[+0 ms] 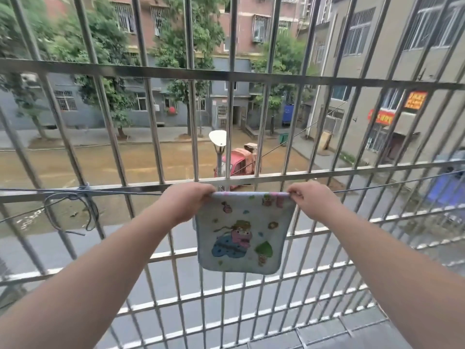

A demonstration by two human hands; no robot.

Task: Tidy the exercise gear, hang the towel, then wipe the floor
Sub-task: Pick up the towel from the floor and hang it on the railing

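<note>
Both grips are closed on the top edge of the towel (241, 233): the left hand (186, 201) pinches its upper left corner, the right hand (310, 197) its upper right corner, fingers curled over the folded edge. The towel, pale blue with cartoon prints, hangs flat and upright between them, its top edge lying along a thin cord (120, 192) strung across the window grille (226, 76). At nine o'clock from the left hand the cord is knotted around a bar, loose ends dangling. At twelve o'clock, beyond the bars, a red vehicle (237, 165) stands in a muddy street.
</note>
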